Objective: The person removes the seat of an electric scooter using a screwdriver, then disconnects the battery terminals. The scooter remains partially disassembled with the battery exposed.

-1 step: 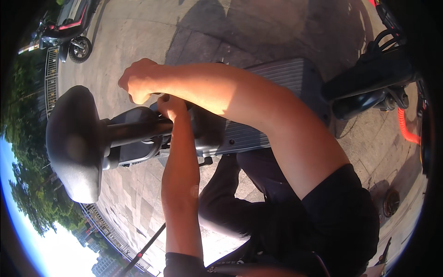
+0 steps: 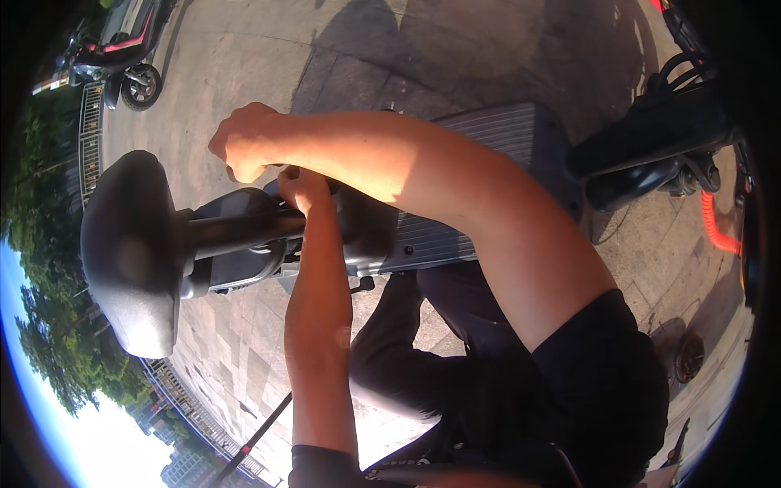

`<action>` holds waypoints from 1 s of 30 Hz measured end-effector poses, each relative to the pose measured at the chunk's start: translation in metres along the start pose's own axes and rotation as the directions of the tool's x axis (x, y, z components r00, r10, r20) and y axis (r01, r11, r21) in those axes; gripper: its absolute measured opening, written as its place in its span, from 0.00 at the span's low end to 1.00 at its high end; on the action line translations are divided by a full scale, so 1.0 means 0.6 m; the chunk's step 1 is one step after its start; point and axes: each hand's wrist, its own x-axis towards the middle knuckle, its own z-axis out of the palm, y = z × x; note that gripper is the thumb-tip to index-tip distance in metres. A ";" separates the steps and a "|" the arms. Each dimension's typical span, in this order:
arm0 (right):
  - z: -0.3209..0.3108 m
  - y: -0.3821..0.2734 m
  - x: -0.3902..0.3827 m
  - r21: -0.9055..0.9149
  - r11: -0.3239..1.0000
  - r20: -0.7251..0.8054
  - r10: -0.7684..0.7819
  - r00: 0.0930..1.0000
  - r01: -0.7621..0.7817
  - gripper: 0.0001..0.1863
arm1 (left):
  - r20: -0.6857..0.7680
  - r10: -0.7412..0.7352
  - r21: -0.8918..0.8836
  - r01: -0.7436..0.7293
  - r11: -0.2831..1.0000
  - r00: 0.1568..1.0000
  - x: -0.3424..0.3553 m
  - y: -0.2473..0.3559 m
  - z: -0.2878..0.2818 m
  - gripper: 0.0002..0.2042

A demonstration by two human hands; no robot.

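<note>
Two bare arms reach toward one dark scooter [image 2: 362,240], which lies across the middle of the paving [image 2: 244,342], its one black saddle [image 2: 134,260] toward the left edge and its one ribbed grey footboard [image 2: 427,236] right of centre. The right hand [image 2: 244,142] is out past the footboard's left end, above the paving; its arm comes from the lower right, bends at the elbow and crosses over the scooter, the wrist flexed and the fingers curled tightly in. The left hand [image 2: 303,189] is nearer the body and partly behind the right forearm [image 2: 350,150]; its own arm rises nearly straight from the lower edge, with the wrist by the right end of the single saddle post [image 2: 236,232]. Its fingers look bent, though they are shaded and partly covered, so I cannot tell whether either hand grips anything. One red coiled cord [image 2: 713,221] hangs at the far right, beside the dark front section [image 2: 659,138]. Near the paving's upper left corner stands one other scooter [image 2: 122,53], one wheel showing; two stretches of railing, upper [image 2: 91,138] and lower [image 2: 175,382], line the left edge, and one dark pole [image 2: 260,431] slants up from below.
</note>
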 end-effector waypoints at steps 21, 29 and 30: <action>-0.022 0.009 -0.012 0.005 1.000 -0.251 -0.020 0.968 0.022 0.16 | 0.113 -0.255 -0.016 0.258 0.966 0.960 -0.169 0.160 0.018 0.10; -0.076 0.033 -0.034 -0.031 0.992 -0.324 -0.124 0.938 0.120 0.10 | 0.211 -0.575 -0.376 0.608 0.699 0.791 -0.273 0.225 -0.037 0.08; -0.071 0.035 -0.032 -0.013 0.994 -0.272 -0.106 0.956 0.106 0.10 | 0.242 -0.565 -0.388 0.613 0.689 0.789 -0.290 0.229 -0.039 0.08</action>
